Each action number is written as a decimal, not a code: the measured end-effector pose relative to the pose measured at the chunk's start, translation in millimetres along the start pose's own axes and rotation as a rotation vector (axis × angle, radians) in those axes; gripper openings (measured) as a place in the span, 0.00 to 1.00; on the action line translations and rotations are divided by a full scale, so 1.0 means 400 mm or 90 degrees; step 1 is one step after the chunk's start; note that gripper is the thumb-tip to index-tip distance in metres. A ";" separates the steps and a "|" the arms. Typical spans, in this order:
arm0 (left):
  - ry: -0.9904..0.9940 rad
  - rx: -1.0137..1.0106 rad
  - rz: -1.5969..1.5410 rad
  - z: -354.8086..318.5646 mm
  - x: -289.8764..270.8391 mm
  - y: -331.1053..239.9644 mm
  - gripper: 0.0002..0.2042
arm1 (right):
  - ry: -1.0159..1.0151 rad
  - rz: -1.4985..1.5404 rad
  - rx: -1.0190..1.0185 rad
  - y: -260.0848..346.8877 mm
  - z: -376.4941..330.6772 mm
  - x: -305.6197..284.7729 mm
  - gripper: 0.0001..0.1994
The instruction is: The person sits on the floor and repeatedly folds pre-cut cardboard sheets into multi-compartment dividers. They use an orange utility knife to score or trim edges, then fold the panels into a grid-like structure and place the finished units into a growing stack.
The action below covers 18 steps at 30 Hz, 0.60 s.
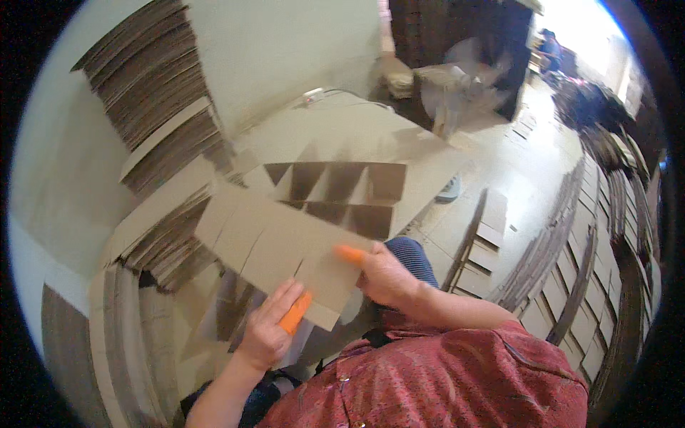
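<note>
A slotted cardboard sheet [285, 239] is held tilted in front of me, with several narrow slits cut into it. My left hand [267, 332] grips its near edge, fingers flat on the face and an orange cover on one digit. At the right end, my right hand [389, 278] is closed on the sheet, an orange-covered digit lying over its top; this hand is slightly blurred. Just beyond the sheet stands an assembled cardboard divider grid [342, 182], partly hidden by it. Fingers beneath the sheet cannot be seen.
Stacks of cardboard pieces [153, 78] lean on the wall at left, with another stack [171, 242] nearer me. Rows of slotted cardboard [571, 278] lie on the floor at right. A bag-like translucent bundle [464, 93] stands at the back. Another person [549, 50] sits far off.
</note>
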State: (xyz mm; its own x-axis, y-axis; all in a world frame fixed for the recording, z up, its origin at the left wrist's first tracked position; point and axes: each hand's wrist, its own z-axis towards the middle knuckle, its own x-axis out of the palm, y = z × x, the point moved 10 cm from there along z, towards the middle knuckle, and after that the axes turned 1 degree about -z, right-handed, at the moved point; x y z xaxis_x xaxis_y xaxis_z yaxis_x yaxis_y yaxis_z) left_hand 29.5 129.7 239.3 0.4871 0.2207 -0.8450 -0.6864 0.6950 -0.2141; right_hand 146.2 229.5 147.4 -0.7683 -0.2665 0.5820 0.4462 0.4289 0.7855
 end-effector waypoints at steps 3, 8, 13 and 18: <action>0.002 -0.009 0.031 -0.007 0.008 -0.036 0.14 | 0.010 -0.089 -0.089 -0.021 -0.005 -0.062 0.11; -0.096 -0.100 -0.100 -0.040 -0.030 -0.052 0.16 | 0.002 -0.209 -0.101 0.022 -0.070 -0.043 0.13; -0.032 -0.206 -0.571 0.014 -0.012 -0.100 0.23 | -0.012 -0.078 0.008 -0.040 -0.085 -0.077 0.12; 0.029 -0.183 -1.156 0.146 -0.078 -0.302 0.31 | 0.022 -0.052 0.005 -0.095 -0.082 -0.068 0.15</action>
State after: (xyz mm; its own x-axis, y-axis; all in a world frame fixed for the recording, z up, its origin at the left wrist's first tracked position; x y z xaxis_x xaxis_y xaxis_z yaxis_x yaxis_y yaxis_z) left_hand 128.6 78.6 320.3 0.6350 -0.5996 0.4870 0.5448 -0.0993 -0.8327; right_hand 165.2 192.3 108.5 -0.7853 -0.3307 0.5234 0.3791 0.4115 0.8288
